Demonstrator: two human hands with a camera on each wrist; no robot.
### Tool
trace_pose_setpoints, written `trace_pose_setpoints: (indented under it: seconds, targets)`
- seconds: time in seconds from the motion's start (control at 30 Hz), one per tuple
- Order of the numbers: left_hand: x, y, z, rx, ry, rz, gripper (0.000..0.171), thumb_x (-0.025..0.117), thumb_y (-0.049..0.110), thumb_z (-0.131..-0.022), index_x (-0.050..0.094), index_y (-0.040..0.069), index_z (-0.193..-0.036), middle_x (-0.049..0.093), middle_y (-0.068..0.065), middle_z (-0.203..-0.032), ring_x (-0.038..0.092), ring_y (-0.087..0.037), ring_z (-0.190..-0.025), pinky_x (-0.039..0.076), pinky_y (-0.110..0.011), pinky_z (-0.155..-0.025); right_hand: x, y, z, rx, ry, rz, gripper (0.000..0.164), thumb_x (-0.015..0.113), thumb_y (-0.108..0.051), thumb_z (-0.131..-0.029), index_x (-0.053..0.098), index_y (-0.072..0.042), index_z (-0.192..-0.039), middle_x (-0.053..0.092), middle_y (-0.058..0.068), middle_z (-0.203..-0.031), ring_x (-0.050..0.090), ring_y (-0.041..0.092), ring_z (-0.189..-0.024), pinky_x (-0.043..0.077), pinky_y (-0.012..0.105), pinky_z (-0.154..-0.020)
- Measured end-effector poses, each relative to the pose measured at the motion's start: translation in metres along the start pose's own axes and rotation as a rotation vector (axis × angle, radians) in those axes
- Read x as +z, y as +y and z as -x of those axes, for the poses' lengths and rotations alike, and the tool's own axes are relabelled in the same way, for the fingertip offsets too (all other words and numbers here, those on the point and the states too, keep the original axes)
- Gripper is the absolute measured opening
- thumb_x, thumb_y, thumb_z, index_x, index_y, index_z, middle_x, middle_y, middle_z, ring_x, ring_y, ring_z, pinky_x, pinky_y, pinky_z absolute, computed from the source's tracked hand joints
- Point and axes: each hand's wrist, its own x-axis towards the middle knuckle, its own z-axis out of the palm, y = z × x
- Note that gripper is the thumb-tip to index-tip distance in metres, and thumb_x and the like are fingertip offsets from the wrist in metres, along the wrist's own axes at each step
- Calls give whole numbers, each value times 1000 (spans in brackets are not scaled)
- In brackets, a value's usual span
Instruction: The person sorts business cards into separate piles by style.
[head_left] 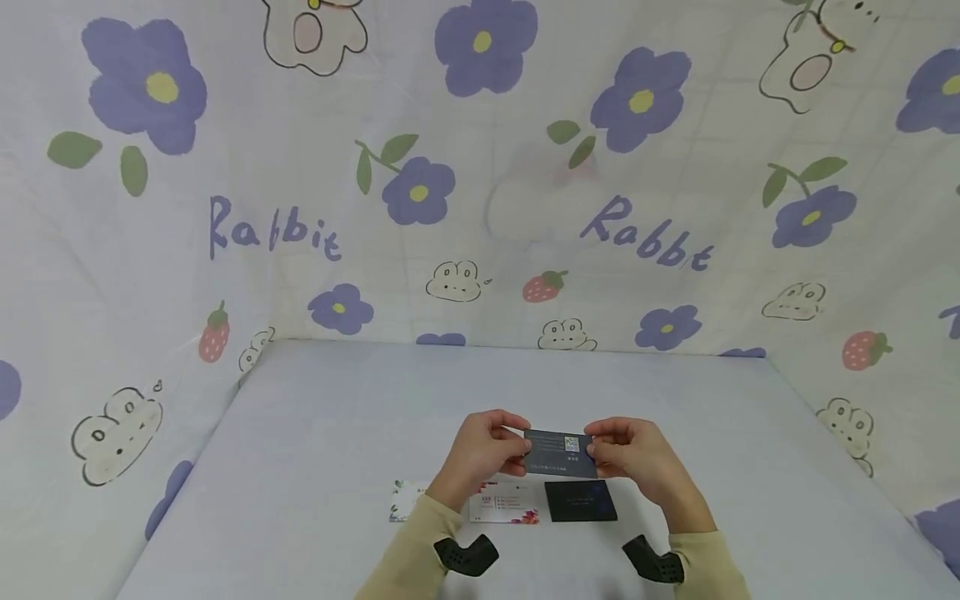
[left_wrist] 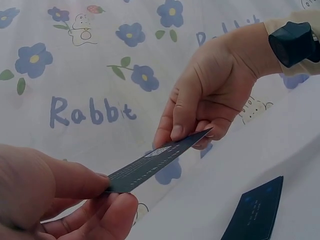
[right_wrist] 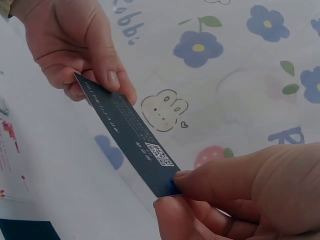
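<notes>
A dark business card with a white QR code and fine print is held up above the table by both hands. My left hand pinches its left end between thumb and fingers. At the other end, my right hand pinches the card the same way, near the QR code. Below it on the table lie a black card, a white card with red flowers and a white card with green leaves, set side by side. The left forearm partly covers the leaf card.
A pale table stretches out around the cards. Behind it and at the sides hangs a white cloth printed with purple flowers, rabbits and strawberries. A dark device is worn on each wrist.
</notes>
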Motion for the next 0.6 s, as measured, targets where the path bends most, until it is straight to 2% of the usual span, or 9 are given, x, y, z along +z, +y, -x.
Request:
trace_pose_setpoints:
  seconds: [0.33, 0.6]
  targets:
    - [3, -5, -2, -11, 12, -12, 19, 73, 2, -90, 71, 1, -109, 65, -7, -81, 63, -11, -58, 60, -26, -59, 1, 4, -1, -1, 4, 57, 30, 67, 1, -93, 62, 11, -121, 68, 12, -96, 63, 15, -75, 59, 26, -63]
    - [8, -10, -3, -28, 21, -88, 18, 73, -1, -87, 72, 0, -105, 67, -7, -76, 63, -9, -53, 60, -28, -58, 2, 1, 2, 16, 31, 156, 26, 68, 2, -91, 65, 8, -117, 67, 13, -94, 64, 17, -76, 61, 32, -66]
